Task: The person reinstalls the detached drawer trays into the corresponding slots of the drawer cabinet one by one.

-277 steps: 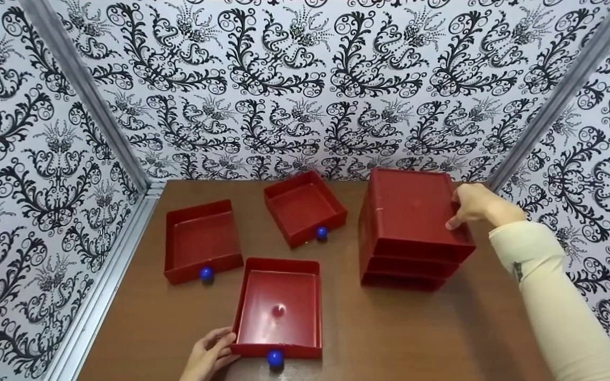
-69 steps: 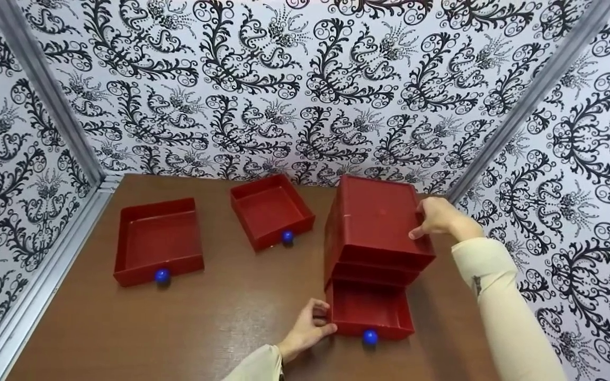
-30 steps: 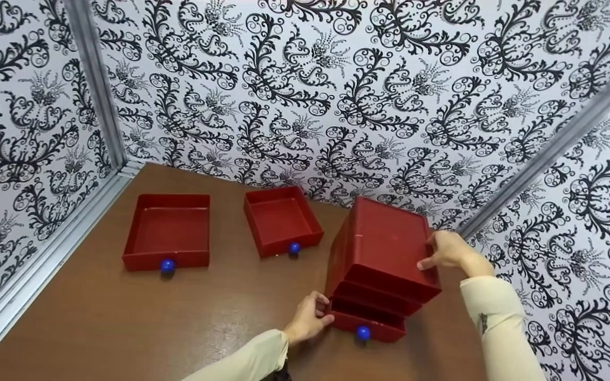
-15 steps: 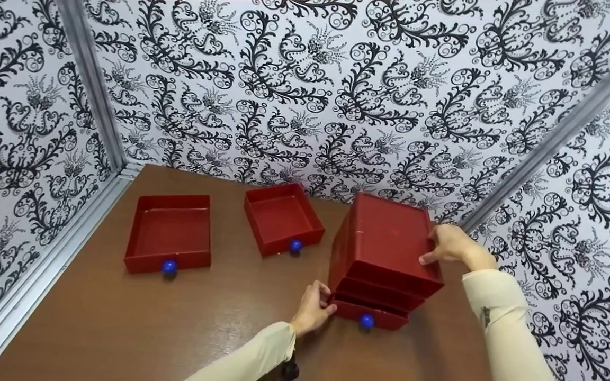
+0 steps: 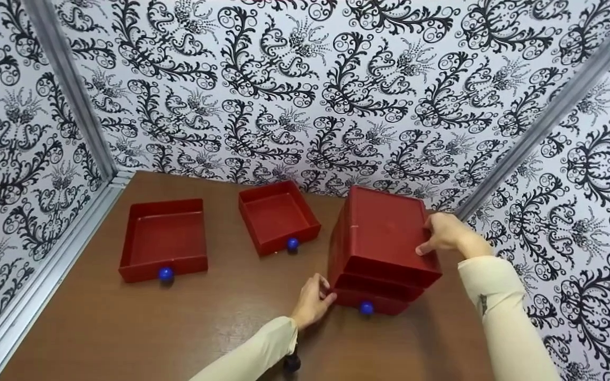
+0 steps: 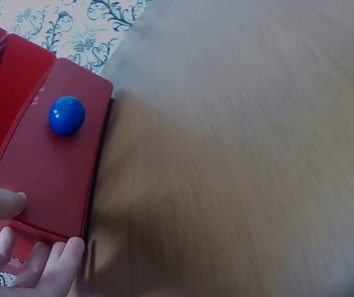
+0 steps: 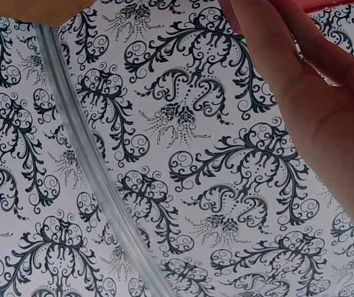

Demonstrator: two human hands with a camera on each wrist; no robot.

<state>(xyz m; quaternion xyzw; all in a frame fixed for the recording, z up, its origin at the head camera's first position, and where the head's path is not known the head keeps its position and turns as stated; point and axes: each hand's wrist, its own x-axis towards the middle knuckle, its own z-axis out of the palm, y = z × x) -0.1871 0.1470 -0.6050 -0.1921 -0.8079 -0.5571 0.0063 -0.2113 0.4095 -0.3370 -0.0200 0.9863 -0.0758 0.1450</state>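
A red drawer cabinet (image 5: 389,225) stands at the right, its top two slots hollow. In its lowest slot sits a red drawer (image 6: 53,154) with a blue ball knob (image 6: 67,116), pushed in nearly flush. My left hand (image 5: 313,302) holds the drawer's left front corner, thumb on the front face and fingertips at the side edge. My right hand (image 5: 449,233) grips the cabinet's top right edge, thumb on top and fingers over the side. The right wrist view shows mostly wall, with my hand at its upper right.
Two loose red drawers with blue knobs lie on the brown table (image 5: 220,317): a left drawer (image 5: 164,238) and a back middle drawer (image 5: 278,214). Patterned walls (image 5: 284,79) close in the back and sides, with metal rails (image 5: 66,84) along the corners.
A third drawer, earlier loose on the table front, has gone into the cabinet's bottom slot and slid inward under my left hand. My right hand has stayed on the cabinet.
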